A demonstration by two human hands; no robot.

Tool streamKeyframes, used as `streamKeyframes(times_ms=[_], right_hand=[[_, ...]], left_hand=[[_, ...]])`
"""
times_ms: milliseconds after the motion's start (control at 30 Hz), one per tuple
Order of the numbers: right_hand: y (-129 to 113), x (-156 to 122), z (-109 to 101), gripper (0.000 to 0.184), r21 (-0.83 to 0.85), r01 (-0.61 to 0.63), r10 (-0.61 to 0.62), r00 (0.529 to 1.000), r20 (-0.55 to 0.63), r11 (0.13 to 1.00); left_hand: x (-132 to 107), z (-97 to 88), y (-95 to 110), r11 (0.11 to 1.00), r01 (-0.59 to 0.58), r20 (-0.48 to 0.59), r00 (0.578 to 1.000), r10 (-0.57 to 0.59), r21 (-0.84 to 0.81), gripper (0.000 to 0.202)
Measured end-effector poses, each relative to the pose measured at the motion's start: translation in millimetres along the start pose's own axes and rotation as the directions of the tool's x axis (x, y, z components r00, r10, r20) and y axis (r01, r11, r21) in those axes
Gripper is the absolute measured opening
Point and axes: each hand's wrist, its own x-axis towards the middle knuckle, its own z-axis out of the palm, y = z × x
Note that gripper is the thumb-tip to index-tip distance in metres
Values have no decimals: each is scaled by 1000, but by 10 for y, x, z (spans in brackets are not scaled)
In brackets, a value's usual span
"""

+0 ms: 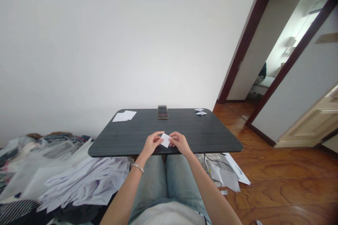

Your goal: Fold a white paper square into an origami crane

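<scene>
Paper square (166, 140) pinched between left grip (151, 144) and right grip (180, 142); two folded paper cranes (200, 111) and unfolded white sheets (124, 115) lie beyond both grips on the worktop (232, 145).

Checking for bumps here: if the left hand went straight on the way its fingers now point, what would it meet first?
The small white paper square, already pinched by the left hand. Just beyond the paper is the right hand, though depth is hard to judge from this view.
</scene>
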Motion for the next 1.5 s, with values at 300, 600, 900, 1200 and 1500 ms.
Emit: streamKeyframes(times_ms=[300,600,900,1200,1500], right_hand=[[-33,-13,-2,18,76,43,-41,999,-27,996],[-79,-48,12,22,106,50,-47,998,-36,993],[-66,-41,15,27,122,17,-10,998,-56,992],[-251,-188,176,28,191,-13,36,992,-118,982],[-836,-421,209,23,277,7,32,990,-138,961]], left_hand=[[-15,9,-1,999,6,-44,999,-8,-49,29],[-17,-17,-3,995,18,-34,999,-21,-94,26],[-15,-13,34,991,58,-1,998,-58,-121,28],[-188,147,223,997,33,-82,996,-39,-73,25],[-382,283,762,998,-5,-177,984,-6,-61,28]])
